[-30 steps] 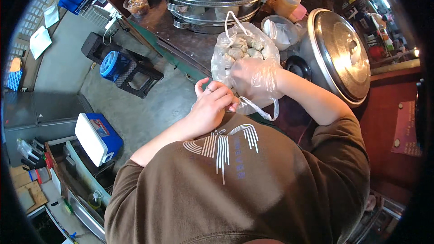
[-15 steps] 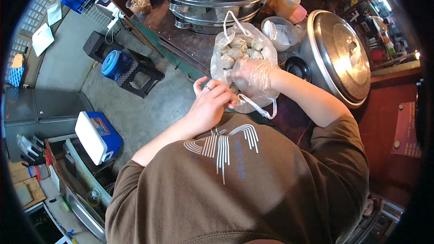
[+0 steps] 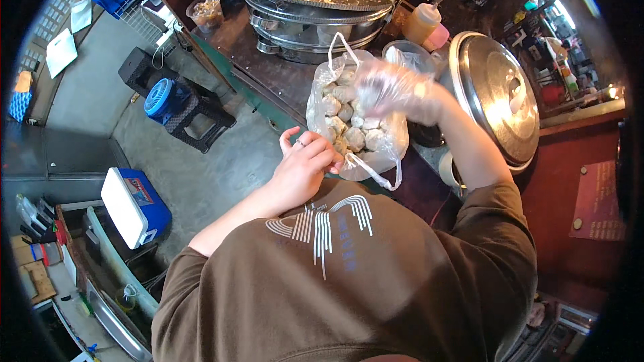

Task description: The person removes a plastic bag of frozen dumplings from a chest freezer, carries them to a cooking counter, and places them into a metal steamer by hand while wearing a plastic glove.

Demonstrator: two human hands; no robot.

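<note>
A clear plastic bag (image 3: 397,149) with white loop handles stands on the counter, holding several pale, round, wrinkled dumplings (image 3: 355,138). My left hand (image 3: 305,166), bare with a ring on it, has its fingertips pinched at the bag's near left rim; one finger sticks out away from it. Over the bag's right side hovers my right hand (image 3: 396,94) in a thin clear plastic glove. Motion smears its fingers, so whether anything is in them does not show.
Beyond the bag stands a stacked metal steamer (image 3: 315,33) with more round pieces under its tilted lid. To the right are a large lidded pot (image 3: 500,97), a clear tub (image 3: 409,53) and a squeeze bottle (image 3: 422,22). A cup of chopped food (image 3: 205,12) is at the left.
My right hand has lifted from among the dumplings and moved up and right, uncovering more of them. My left hand stays at the bag's rim. The view has shifted slightly.
</note>
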